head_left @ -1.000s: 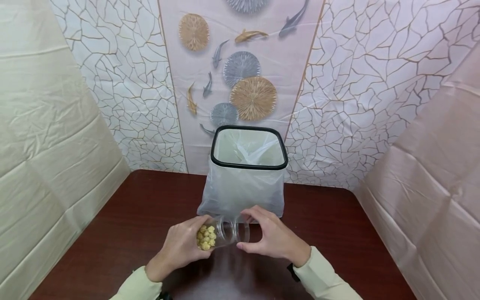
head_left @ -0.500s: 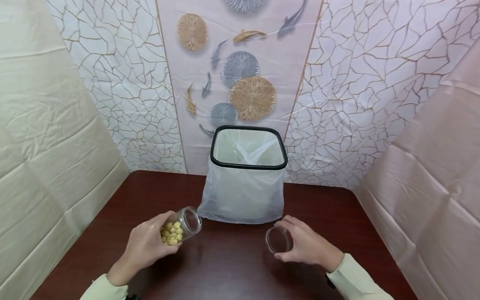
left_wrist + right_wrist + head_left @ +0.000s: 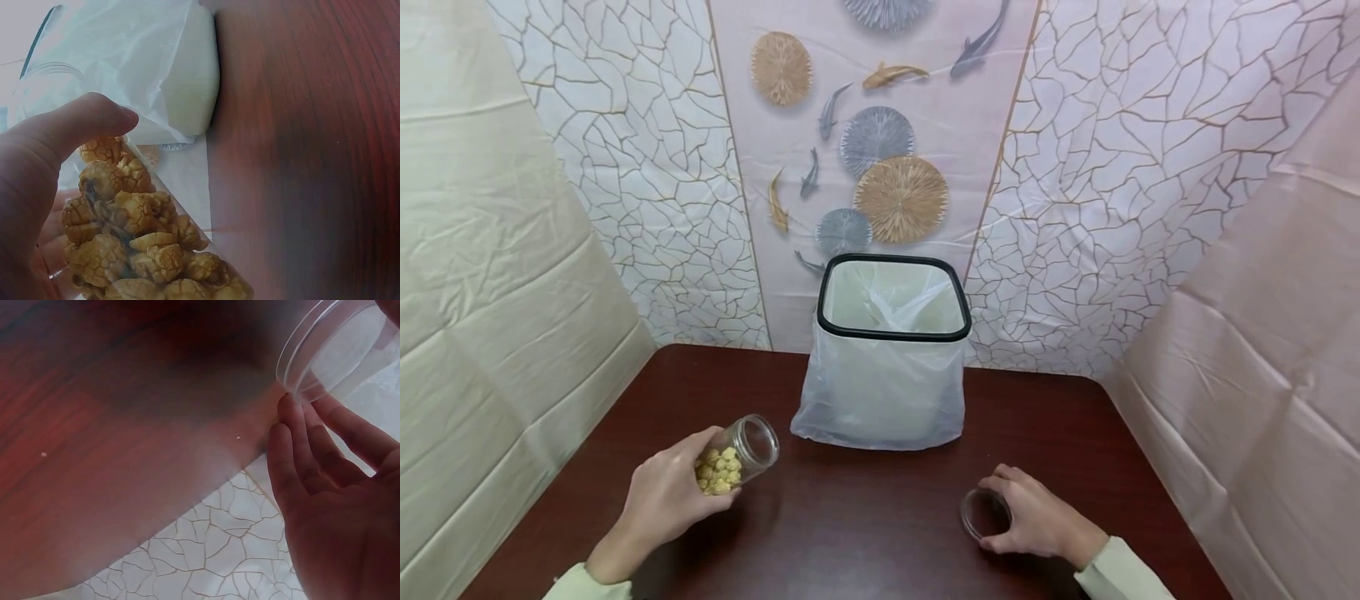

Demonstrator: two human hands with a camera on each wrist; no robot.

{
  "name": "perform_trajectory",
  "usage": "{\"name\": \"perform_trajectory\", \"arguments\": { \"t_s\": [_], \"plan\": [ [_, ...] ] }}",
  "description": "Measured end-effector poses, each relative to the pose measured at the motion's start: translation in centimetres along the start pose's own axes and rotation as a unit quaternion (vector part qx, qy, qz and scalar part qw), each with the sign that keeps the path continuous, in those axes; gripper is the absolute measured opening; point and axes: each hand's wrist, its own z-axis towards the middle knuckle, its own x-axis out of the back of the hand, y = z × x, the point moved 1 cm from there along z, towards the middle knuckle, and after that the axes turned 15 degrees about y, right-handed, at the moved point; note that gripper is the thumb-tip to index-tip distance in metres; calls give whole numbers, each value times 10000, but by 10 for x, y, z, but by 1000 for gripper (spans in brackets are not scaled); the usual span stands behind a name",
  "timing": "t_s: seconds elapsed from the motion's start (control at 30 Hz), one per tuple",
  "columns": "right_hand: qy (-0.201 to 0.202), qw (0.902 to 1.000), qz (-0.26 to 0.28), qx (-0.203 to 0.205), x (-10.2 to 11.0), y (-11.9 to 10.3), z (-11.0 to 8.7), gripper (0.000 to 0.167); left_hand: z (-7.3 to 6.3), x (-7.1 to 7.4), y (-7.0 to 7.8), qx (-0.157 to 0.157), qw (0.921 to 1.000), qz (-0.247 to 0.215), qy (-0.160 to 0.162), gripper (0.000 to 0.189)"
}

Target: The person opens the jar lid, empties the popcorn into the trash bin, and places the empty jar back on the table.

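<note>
My left hand (image 3: 666, 496) grips a clear jar (image 3: 748, 450) around its body, tilted with its uncovered mouth toward the right. Yellow-brown popcorn (image 3: 718, 472) lies in the lower part of the jar; the left wrist view shows the popcorn (image 3: 134, 231) close up through the wall. Over on the right, my right hand (image 3: 1041, 517) holds a clear round lid (image 3: 973, 521) by its edge between thumb and fingers, low over the table. In the right wrist view the fingertips touch the rim of the lid (image 3: 300, 356).
Behind and between the hands stands a bin (image 3: 887, 392) with a black rim and a translucent white liner bag. The dark red-brown table (image 3: 865, 517) ends at a patterned cloth backdrop (image 3: 1067, 250), and pale cloth hangs on both sides.
The lid has come away from the jar. My left hand has moved left with the jar, and my right hand has moved right and down toward the table with the lid.
</note>
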Motion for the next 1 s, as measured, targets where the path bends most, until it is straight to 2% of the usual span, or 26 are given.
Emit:
{"name": "perform_trajectory", "arguments": {
  "t_s": [0.13, 0.17, 0.3, 0.37, 0.4, 0.5, 0.6, 0.73, 0.87, 1.0],
  "plan": [
    [45, 9998, 188, 98, -6, 6, -2, 78, 0, -2, 0, 48, 10000, -38, -28, 76],
    [104, 9993, 271, 241, -10, 11, -3, 76, 0, -2, 0, 63, 10000, -47, -45, 76],
    [80, 9989, 404, 236, -14, 13, -5, 76, -1, -4, 0, 79, 9999, -50, -83, 76],
    [30, 9992, 345, 196, -12, 11, -5, 78, 0, -5, -1, 37, 10000, -46, -77, 75],
    [-45, 9995, 293, 50, -7, 6, -5, 81, 1, -5, -1, 8, 10000, -48, -70, 75],
    [-58, 9999, 149, -17, 3, 0, -2, 82, 11, -3, -3, -85, 9999, -74, -88, 75],
    [167, 9998, 48, -22, 21, -5, 3, 83, 30, 0, -5, -247, 9996, -59, -145, 77],
    [553, 9982, -210, -88, 58, -16, 17, 86, 67, 11, -2, -662, 9978, 17, -96, 78],
    [819, 9952, -535, -98, 105, -30, 48, 86, 111, 26, 10, -1030, 9946, 116, 93, 78],
    [972, 9914, -873, 58, 145, -44, 85, 87, 153, 37, 23, -1364, 9902, 239, 188, 78]
  ]
}}
